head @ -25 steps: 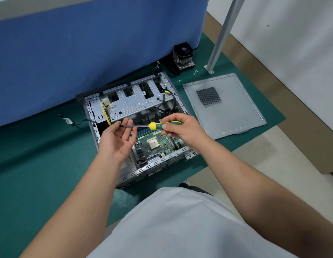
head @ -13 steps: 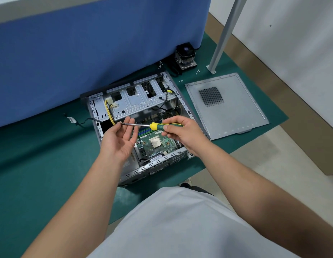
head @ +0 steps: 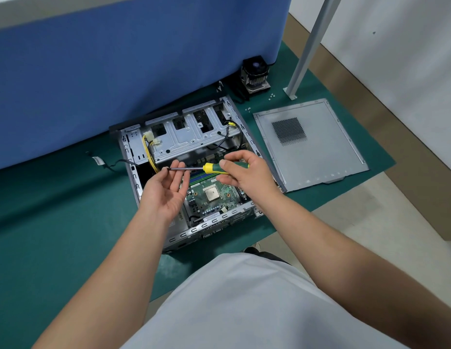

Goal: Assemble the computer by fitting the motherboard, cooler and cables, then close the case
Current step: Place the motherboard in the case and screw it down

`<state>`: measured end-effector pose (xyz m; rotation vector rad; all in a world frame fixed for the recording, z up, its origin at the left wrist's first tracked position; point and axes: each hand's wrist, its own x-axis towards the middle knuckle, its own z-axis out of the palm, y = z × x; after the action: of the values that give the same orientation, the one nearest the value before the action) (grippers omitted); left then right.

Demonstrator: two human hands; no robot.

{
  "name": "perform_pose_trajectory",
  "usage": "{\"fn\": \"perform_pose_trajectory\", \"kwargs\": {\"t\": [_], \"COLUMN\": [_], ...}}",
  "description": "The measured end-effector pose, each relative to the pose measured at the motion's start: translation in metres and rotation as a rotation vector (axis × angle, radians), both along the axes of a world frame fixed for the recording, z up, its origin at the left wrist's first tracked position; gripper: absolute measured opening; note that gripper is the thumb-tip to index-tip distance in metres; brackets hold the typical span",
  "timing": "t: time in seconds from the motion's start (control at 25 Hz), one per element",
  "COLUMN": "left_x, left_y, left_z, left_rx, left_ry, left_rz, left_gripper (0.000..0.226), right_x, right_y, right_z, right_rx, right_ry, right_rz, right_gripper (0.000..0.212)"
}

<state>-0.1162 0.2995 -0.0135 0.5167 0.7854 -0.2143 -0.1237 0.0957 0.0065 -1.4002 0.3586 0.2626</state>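
An open grey computer case (head: 211, 226) lies on its side on the green mat. Inside it sits the green motherboard (head: 220, 197) with its bare CPU facing up. Over the case, my right hand (head: 244, 172) grips the green and yellow handle of a screwdriver (head: 209, 168), which lies level and points left. My left hand (head: 166, 190) is held palm up with relaxed fingers, its fingertips at the screwdriver's metal tip. The cooler (head: 254, 76), a black fan on a heatsink, stands apart at the back by the blue partition. The side panel (head: 320, 157) lies flat to the right of the case.
Yellow cables (head: 150, 152) hang at the case's left end by the drive cage. Several small screws (head: 271, 96) lie on the green mat (head: 55, 222) near a grey post (head: 305, 51). A blue partition (head: 118, 71) closes off the back. The mat's edge runs just right of the panel.
Both hands and the screwdriver keep their pose over the case; only my head has shifted a little, so the scene sits slightly differently in view.
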Motion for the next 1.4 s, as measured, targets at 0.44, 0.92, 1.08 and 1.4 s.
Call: {"fn": "perform_pose_trajectory", "kwargs": {"t": [0.44, 0.92, 1.08, 1.4], "left_x": [0.006, -0.015, -0.033, -0.044], "left_y": [0.002, 0.030, 0.040, 0.053], "left_z": [-0.009, -0.008, -0.010, -0.020], "left_rx": [0.020, 1.119, 1.337, 1.502], "left_ry": [0.003, -0.322, -0.639, -1.031], "left_rz": [-0.022, -0.846, -1.304, -1.369], "left_gripper": [0.022, 0.005, 0.007, 0.025], "right_x": [0.009, 0.032, 0.035, 0.031], "right_y": [0.006, -0.018, -0.028, -0.040], "right_z": [-0.005, 0.000, 0.000, -0.008], "right_rx": [0.264, 0.065, -0.069, -0.228], "right_ry": [0.092, 0.013, -0.018, -0.046], "right_rz": [-0.239, -0.217, -0.098, 0.066], "right_gripper": [0.030, 0.027, 0.024, 0.026]}}
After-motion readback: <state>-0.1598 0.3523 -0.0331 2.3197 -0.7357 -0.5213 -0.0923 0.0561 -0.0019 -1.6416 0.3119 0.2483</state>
